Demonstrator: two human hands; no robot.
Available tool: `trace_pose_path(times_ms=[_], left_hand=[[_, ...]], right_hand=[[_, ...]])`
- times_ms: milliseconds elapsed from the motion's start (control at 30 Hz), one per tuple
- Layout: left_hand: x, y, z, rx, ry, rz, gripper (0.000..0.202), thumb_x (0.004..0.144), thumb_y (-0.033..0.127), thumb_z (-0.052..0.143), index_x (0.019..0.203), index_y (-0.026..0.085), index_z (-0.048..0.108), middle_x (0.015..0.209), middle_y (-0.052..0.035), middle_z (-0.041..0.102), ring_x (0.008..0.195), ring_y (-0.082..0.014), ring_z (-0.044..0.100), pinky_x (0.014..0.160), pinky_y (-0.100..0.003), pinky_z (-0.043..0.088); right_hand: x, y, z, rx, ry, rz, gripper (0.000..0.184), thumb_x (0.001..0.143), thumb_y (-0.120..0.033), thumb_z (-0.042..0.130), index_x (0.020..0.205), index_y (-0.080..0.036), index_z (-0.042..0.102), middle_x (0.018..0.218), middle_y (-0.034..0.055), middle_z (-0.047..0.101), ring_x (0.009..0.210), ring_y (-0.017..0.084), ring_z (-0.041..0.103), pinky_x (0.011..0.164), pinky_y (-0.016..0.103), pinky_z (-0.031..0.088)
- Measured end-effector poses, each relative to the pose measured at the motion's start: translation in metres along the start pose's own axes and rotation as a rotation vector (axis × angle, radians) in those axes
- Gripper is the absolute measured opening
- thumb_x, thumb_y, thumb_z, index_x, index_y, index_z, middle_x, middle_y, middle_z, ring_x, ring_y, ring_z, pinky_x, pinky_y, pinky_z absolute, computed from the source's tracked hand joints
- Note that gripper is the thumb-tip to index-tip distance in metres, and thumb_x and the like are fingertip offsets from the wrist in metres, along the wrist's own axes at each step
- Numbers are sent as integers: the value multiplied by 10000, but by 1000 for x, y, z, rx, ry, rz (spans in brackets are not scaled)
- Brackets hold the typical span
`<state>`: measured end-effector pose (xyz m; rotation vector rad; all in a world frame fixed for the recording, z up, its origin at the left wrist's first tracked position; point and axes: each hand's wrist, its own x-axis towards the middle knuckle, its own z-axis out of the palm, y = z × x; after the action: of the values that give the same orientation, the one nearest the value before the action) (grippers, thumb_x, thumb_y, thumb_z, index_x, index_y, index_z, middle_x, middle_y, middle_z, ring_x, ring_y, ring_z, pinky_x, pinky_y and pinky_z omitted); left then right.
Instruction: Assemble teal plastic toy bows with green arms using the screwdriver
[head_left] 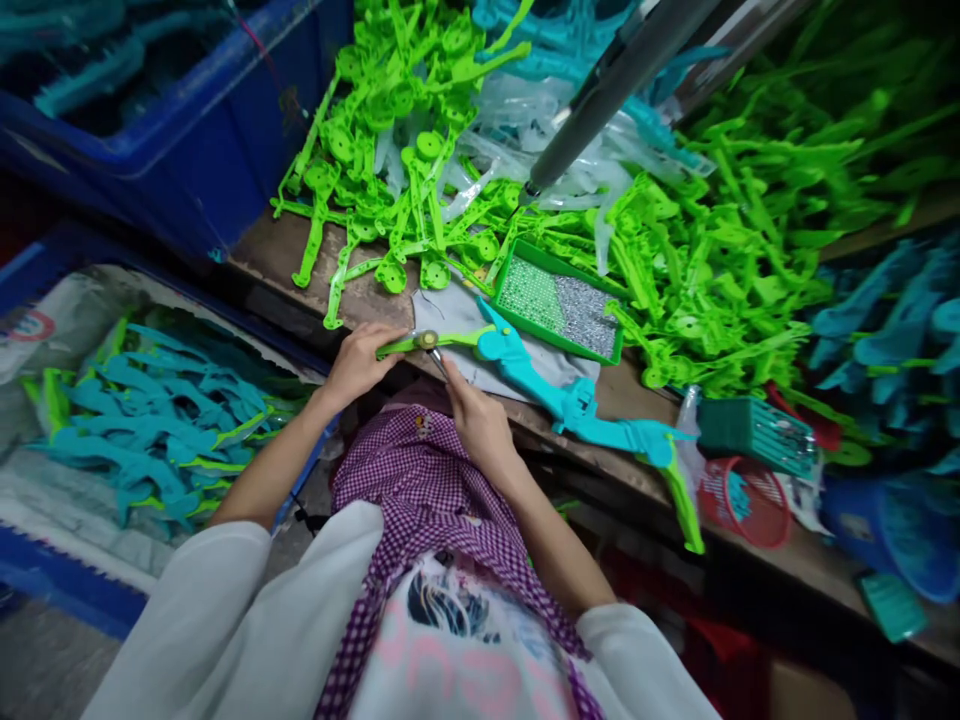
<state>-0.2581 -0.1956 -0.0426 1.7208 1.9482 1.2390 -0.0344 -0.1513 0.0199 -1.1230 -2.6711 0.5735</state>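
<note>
Head view: a green plastic strip (405, 344) lies left-to-right along the table's (360, 296) near edge. The left hand (360, 362) grips its left end, and the right hand (480, 425), closed on a thin tool (439, 363), meets its middle.

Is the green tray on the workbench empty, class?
No, the green tray is covered across its floor with small shiny bits, greenish on the left half and silvery on the right.
</note>
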Motion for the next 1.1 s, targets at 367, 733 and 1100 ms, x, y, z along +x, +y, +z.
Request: trace_pose_path(times_ms=[367,733,1100], left_hand=[[36,46,-44,119,-23,133,253,855,314,623,1027,170,740,996,-62,736,906,-188,679,852,-307,514],[87,71,-72,206,-151,182,270,816,453,668,953,240,764,871,-23,746,784,-176,665,740,-265,488],[-22,25,-12,167,-85,-26,350,882,292,552,1206,196,642,1053,-80,566,959,-181,596,870,-315,494]], right_hand=[[-43,36,-75,378,362,281,541,972,-408,371,1492,-261,342,768,33,651,500,118,496,464,249,426],[-67,56,-60,583,327,380,538,962,-412,417,1472,-242,380,603,-44,534,448,85,376,463,224,394],[-33,30,10,227,63,114,488,986,-278,363,1474,-302,361,1137,79,709,978,213,687,844,322,528]])
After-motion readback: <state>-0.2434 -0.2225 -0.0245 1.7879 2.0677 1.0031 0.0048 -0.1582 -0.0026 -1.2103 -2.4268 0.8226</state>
